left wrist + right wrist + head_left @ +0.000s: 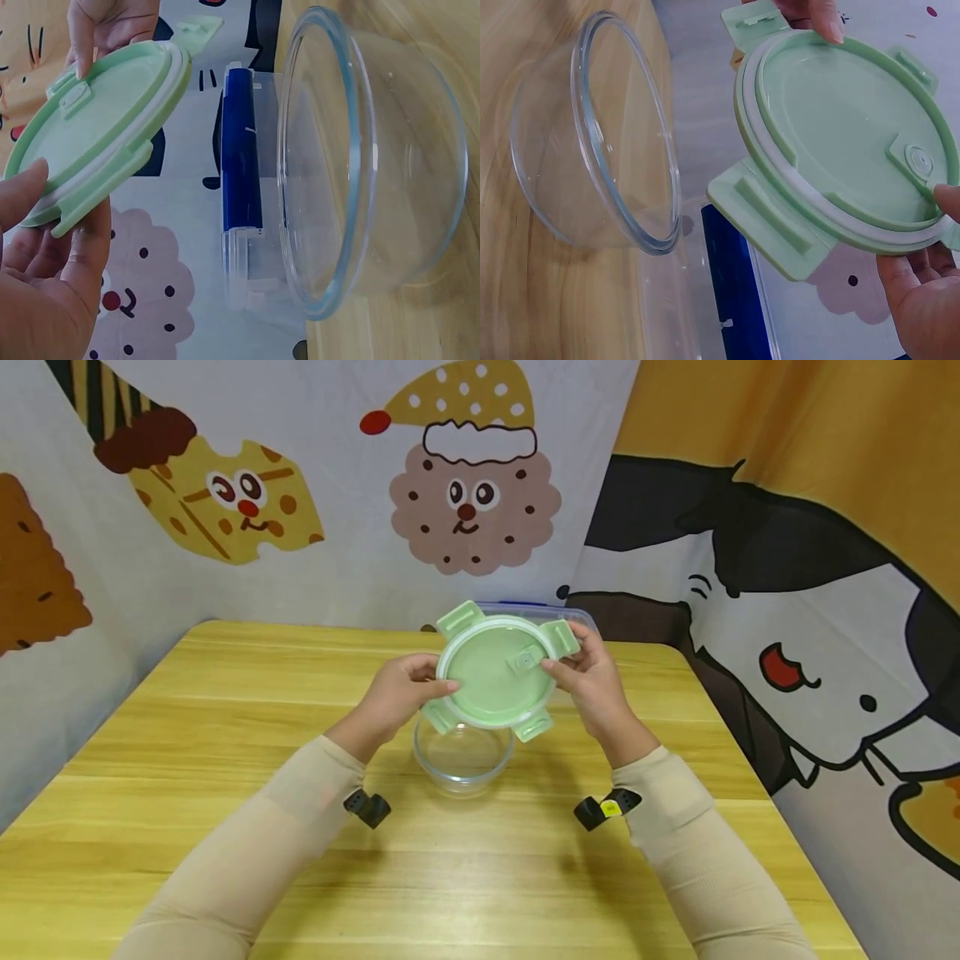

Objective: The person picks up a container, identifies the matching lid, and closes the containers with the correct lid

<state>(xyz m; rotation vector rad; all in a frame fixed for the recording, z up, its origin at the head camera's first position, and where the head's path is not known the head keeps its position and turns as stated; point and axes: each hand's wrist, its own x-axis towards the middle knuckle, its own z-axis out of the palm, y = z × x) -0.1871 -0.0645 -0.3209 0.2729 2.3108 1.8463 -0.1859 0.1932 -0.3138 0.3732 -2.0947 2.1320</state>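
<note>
A round green lid [495, 685] with a pale sealing ring and flared side clips is held up between both hands, its underside tilted toward the head camera. My left hand [397, 697] pinches its left edge, thumb on the face and fingers behind. On the opposite side my right hand [596, 689] grips the rim beside a clip, thumb near the small vent piece [919, 160]. Below the lid stands a clear round glass bowl [463, 768], upright on the table. Part of the bowl's far rim is hidden behind the lid in the head view.
A clear plastic box [581, 618] with blue clips [241, 150] stands at the back of the wooden table [225, 693], partly behind the lid. A cartoon-printed cloth [337, 527] hangs along the table's far edge, and a yellow curtain-like cloth [847, 443] hangs at the right.
</note>
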